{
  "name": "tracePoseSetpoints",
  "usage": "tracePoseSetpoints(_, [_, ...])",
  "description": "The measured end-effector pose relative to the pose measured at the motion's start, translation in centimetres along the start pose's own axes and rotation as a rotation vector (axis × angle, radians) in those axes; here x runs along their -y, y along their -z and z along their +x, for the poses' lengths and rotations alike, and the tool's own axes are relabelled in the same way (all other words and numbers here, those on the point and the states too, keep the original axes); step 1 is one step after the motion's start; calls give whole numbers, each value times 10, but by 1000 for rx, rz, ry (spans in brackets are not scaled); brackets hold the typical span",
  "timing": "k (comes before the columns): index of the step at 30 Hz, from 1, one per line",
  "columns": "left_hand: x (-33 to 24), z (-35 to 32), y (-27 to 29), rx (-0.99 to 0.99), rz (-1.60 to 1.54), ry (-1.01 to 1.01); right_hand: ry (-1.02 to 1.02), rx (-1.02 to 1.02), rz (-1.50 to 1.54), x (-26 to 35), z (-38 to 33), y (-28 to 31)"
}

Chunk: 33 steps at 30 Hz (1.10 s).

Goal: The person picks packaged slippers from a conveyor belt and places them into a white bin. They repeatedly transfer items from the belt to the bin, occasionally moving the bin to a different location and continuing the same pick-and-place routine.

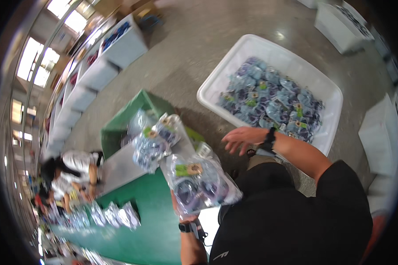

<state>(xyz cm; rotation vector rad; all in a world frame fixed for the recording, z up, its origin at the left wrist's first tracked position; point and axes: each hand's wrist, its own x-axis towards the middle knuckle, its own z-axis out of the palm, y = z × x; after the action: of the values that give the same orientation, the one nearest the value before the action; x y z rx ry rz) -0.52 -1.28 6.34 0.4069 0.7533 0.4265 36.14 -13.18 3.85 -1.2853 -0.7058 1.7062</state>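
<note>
My left hand is closed on the lower left edge of a clear plastic packet. Inside it are rounded blue-purple items, with a green and brown tag; their exact kind I cannot tell. Most of the fingers are hidden behind the packet. My right hand hovers beside the large white bin, fingers apart and holding nothing. Similar bagged goods lie heaped in that bin. More clear packets rest on the grey end of the table, just beyond the one I hold.
A green crate stands at the table's far end. Several bags lie in a row on the green tabletop. People work along the left side. White bins line the floor left and right.
</note>
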Motion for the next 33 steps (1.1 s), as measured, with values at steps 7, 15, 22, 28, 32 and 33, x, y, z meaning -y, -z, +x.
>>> tracePoseSetpoints(7, [41,63,-57,112,-167,166,-74,185,-181,-4,30,6])
tracePoseSetpoints(15, [73,103,-113,97,-137,328,-275,88,424,-34,-21,68])
tracePoseSetpoints(22, [98,141,-129,67,-93,305,-152,-91,588,-47,-28,123])
tracePoseSetpoints(28, [130,123,-32,-290,150,161,-115,-501,416,-65,-68,191])
tracePoseSetpoints(32, [149,71,36,-650,123,140,-156,-822,274,-75,-75,237])
tracePoseSetpoints(33, [152,57,47,-747,116,171,-214,-928,234,-76,-69,247])
